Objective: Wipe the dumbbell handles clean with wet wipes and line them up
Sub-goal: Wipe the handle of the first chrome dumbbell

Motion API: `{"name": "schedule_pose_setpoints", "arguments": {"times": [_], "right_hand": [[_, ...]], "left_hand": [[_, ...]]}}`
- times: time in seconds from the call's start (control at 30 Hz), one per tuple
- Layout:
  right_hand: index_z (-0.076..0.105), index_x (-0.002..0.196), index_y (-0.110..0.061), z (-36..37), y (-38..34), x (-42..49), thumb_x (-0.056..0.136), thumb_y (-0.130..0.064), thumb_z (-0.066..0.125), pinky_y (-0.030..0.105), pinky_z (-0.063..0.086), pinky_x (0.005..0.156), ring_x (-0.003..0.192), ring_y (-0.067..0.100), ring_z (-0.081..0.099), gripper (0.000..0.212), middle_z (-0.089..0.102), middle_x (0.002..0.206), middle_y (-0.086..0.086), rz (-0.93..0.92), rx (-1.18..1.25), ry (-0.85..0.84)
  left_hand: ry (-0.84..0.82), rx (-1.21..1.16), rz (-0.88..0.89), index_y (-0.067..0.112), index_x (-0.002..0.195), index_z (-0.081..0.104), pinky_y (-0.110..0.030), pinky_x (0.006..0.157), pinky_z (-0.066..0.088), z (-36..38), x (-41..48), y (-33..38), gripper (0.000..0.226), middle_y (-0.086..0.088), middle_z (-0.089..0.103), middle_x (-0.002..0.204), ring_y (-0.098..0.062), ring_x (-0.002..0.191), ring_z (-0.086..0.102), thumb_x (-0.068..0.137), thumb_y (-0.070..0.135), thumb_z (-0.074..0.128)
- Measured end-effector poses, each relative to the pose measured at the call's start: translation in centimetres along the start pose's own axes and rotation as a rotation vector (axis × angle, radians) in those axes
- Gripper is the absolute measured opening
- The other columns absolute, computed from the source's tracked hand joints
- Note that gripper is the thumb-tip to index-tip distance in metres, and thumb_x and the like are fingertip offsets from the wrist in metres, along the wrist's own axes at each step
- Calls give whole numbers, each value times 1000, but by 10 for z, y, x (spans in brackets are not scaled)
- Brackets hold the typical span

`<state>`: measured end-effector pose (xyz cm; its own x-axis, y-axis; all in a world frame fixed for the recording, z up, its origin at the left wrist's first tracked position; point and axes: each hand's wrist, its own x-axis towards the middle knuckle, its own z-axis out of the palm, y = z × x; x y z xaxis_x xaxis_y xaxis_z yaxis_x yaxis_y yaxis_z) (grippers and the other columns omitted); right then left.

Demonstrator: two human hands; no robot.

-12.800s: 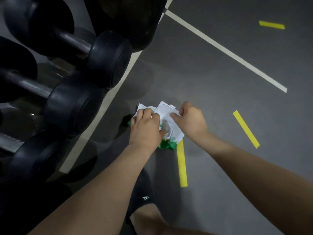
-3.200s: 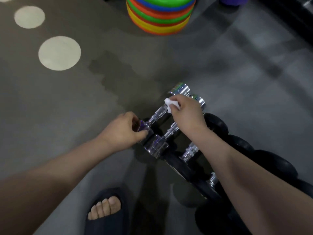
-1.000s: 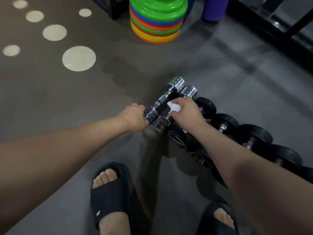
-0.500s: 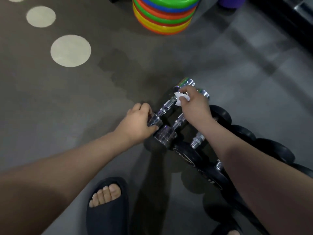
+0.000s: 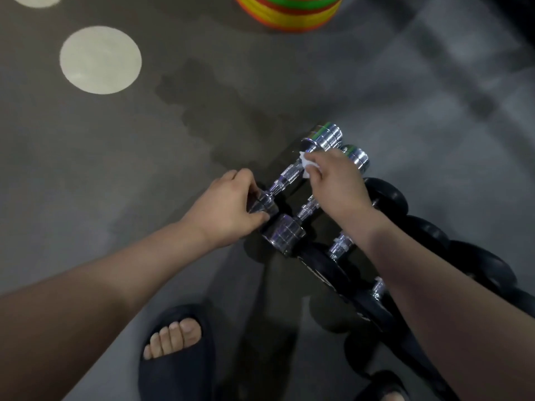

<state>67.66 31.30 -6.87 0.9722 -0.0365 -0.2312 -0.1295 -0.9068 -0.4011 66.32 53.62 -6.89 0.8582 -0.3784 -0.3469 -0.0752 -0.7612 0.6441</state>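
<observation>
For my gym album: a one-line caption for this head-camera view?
Left hand grips a chrome dumbbell while right hand holds a wipe to its handle.

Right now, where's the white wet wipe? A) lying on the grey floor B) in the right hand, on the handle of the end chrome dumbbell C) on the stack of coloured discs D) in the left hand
B: the right hand pinches the white wet wipe on the chrome dumbbell at its knurled handle; the left hand grips its near head.
</observation>
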Motion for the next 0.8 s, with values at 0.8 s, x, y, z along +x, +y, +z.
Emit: {"name": "schedule_pose_setpoints", "arguments": {"times": [0.8], "right_hand": [[57,138,-16,15,-13,0,100,-24,58,21,39,89,102,16,50,38,44,131,7,71,153,45]], "left_hand": [[92,-28,-45,18,101,63,-24,79,41,2,-3,-4,35,4,54,96,-13,89,55,76,36,80]]}}
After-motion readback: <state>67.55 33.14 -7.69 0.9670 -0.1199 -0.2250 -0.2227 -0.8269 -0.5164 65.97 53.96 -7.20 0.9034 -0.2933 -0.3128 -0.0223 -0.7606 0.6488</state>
